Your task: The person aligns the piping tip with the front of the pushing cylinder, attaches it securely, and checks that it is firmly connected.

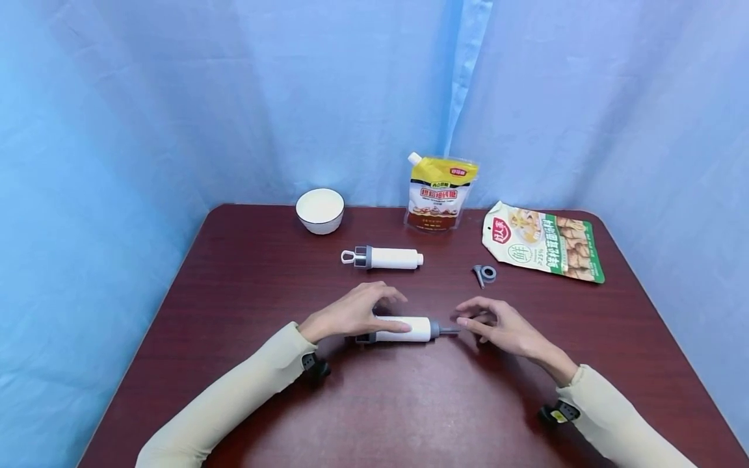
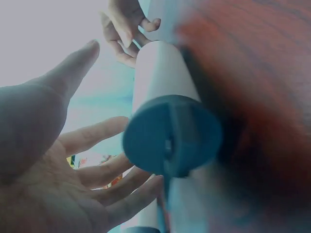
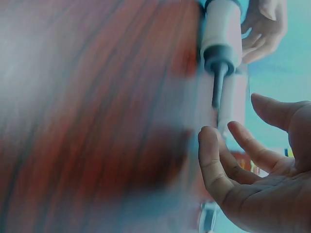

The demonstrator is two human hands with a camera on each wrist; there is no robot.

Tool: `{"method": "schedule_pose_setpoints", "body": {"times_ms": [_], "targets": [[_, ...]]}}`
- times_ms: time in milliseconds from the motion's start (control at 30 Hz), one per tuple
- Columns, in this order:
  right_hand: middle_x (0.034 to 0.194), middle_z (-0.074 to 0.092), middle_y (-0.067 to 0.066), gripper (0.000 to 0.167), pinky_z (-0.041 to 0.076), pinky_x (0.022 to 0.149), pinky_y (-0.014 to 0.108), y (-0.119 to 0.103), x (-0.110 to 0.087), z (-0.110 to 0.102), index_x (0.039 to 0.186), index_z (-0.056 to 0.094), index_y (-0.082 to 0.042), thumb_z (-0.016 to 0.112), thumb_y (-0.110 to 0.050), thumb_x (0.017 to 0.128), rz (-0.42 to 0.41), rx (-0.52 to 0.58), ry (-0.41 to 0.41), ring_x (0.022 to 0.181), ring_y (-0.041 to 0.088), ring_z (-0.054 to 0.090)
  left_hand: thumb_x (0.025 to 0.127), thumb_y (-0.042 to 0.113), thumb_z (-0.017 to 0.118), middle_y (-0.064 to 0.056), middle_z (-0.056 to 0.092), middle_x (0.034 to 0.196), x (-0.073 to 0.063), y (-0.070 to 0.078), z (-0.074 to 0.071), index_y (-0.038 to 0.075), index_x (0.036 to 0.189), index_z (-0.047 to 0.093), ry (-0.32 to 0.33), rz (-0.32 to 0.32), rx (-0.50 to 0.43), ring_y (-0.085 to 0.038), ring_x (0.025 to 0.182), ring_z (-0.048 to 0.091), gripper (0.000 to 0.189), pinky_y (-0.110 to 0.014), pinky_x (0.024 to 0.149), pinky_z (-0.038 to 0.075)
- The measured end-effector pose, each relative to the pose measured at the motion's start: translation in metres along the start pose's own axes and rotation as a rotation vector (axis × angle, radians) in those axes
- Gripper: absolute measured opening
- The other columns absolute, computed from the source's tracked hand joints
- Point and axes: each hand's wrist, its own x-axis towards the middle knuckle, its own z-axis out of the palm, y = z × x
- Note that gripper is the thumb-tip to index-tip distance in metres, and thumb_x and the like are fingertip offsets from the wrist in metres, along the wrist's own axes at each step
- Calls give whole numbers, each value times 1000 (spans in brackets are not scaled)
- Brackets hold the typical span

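A white decorating syringe (image 1: 412, 329) with grey end caps lies sideways on the table, its thin grey nozzle (image 1: 448, 331) pointing right. Over its left part hovers my left hand (image 1: 354, 315); the left wrist view has the thumb and spread fingers loose beside the grey end cap (image 2: 150, 141), not wrapped round it. My right hand (image 1: 506, 330) is by the nozzle tip, fingers loosely bent and holding nothing. In the right wrist view a gap shows between those fingers and the nozzle (image 3: 218, 87). Farther back lies a second white syringe (image 1: 393, 259) with a looped handle and no nozzle on it.
A grey ring (image 1: 488, 273) and a slim grey nozzle (image 1: 479, 277) lie right of the second syringe. Along the back are a white bowl (image 1: 320, 224), a standing spouted sugar pouch (image 1: 437, 195) and a flat green-and-white food packet (image 1: 544, 242). Blue curtains (image 1: 351, 97) hang behind the table.
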Motion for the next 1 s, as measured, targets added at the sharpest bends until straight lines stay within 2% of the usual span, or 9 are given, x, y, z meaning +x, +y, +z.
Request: {"method": "schedule_pose_setpoints", "body": {"times_ms": [133,233,533,833,1000], "targets": [[123,72,18,36,60,69,33,5,0,-12,132,65,-2,67,-24,103,-4,-53,26,90,23,72,98,49,70,-9,67,137,14,6,-7,12,139,65,-7,6,7,-25,128,62,56,-44,108,50],[120,72,18,35,59,68,32,10,0,-19,131,65,-3,67,-23,103,1,-89,55,91,22,72,99,48,68,-8,66,139,28,10,-11,12,139,65,-10,30,-1,-26,125,65,54,-43,107,52],[118,74,18,32,58,67,32,20,2,-33,129,66,-2,68,-20,103,8,-139,98,85,22,71,102,37,67,-13,69,134,69,22,-16,12,139,64,-37,89,-17,-26,120,68,46,-41,105,54],[117,73,22,31,60,68,34,29,7,-46,129,65,1,65,-17,104,39,-132,103,78,19,71,101,35,69,-11,70,133,105,42,-15,12,141,62,-40,115,42,-24,121,68,46,-36,105,54],[119,72,25,31,61,69,32,36,14,-55,129,63,4,65,-15,104,73,-112,142,83,18,73,101,32,70,-14,70,133,127,48,-14,10,141,62,-85,111,-5,-24,121,68,47,-35,106,53]]}}
